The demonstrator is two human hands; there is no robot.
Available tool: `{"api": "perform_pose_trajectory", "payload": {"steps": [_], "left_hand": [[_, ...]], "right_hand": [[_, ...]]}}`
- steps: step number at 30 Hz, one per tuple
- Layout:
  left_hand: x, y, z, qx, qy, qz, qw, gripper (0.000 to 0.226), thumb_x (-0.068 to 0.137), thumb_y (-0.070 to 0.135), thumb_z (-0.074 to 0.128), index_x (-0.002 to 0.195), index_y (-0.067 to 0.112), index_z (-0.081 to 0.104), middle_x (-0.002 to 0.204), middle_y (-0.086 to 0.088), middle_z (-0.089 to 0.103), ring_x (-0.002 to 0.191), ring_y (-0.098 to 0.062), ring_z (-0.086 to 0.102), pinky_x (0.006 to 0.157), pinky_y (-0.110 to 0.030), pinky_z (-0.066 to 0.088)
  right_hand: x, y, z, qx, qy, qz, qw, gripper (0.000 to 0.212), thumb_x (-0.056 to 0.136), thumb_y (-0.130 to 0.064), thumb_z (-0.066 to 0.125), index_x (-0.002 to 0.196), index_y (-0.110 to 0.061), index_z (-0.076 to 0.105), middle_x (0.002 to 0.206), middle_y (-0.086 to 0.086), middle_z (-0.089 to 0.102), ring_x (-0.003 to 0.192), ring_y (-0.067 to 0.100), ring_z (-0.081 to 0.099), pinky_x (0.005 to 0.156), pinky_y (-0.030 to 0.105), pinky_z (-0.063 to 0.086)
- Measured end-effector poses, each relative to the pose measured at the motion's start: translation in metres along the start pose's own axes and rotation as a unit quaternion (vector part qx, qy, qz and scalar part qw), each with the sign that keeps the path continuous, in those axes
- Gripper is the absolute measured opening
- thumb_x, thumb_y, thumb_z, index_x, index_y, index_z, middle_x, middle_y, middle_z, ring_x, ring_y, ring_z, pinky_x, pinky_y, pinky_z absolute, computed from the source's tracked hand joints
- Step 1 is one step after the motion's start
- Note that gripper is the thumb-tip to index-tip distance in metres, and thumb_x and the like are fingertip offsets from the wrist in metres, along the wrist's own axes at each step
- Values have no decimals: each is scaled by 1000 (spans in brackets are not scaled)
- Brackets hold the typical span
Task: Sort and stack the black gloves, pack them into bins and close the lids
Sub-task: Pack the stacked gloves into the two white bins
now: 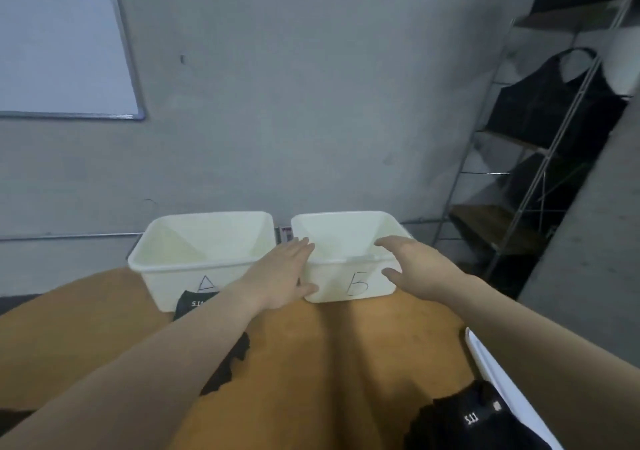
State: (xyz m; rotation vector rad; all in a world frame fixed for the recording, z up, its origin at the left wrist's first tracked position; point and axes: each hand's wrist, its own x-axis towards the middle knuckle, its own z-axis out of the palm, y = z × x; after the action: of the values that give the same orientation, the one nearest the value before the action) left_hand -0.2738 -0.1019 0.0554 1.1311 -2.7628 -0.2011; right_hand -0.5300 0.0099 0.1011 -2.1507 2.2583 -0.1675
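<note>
Two white open bins stand at the far edge of an orange table. The left bin (166, 276) is marked with a triangle, the right bin (346, 287) with a "B"-like letter. My left hand (284, 273) lies with straight fingers against the right bin's left wall, thumb at its front corner. My right hand (419, 269) reaches over that bin's right rim, fingers spread, thumb on the front wall. Black gloves (460, 422) lie near the front right. More black gloves (228, 363) show under my left forearm, up to the left bin's front.
A white lid (491, 366) lies along the table's right edge. The grey wall stands right behind the bins, with a whiteboard (59, 41) at upper left. A metal shelf rack (540, 144) with dark bags stands at the right.
</note>
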Motion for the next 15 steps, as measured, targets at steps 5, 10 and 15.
{"api": "perform_pose_trajectory", "payload": {"steps": [5, 10, 15], "left_hand": [[73, -4, 36, 68, -32, 14, 997, 87, 101, 56, 52, 165, 13, 10, 173, -4, 7, 160, -20, -3, 128, -35, -6], [108, -9, 46, 95, -40, 24, 994, 60, 98, 56, 58, 145, 20, 56, 149, -3, 56, 150, -15, 34, 129, -36, -2], [111, -12, 49, 119, -25, 21, 992, 58, 94, 57, 63, 136, 16, 65, 131, -4, 69, 136, -21, 50, 125, -30, 9]], "right_hand": [[58, 37, 36, -51, -16, -6, 999, 64, 102, -32, 58, 159, -23, 30, 164, -1, 35, 151, 19, 31, 121, 33, 26], [88, 58, 62, -111, -74, 30, 991, 50, 103, -32, 53, 150, -23, 41, 144, 1, 56, 134, 23, 48, 118, 36, 25], [95, 60, 76, -122, -60, 52, 989, 20, 105, -34, 50, 118, -22, 59, 110, 4, 69, 101, 29, 60, 79, 37, 45]]}}
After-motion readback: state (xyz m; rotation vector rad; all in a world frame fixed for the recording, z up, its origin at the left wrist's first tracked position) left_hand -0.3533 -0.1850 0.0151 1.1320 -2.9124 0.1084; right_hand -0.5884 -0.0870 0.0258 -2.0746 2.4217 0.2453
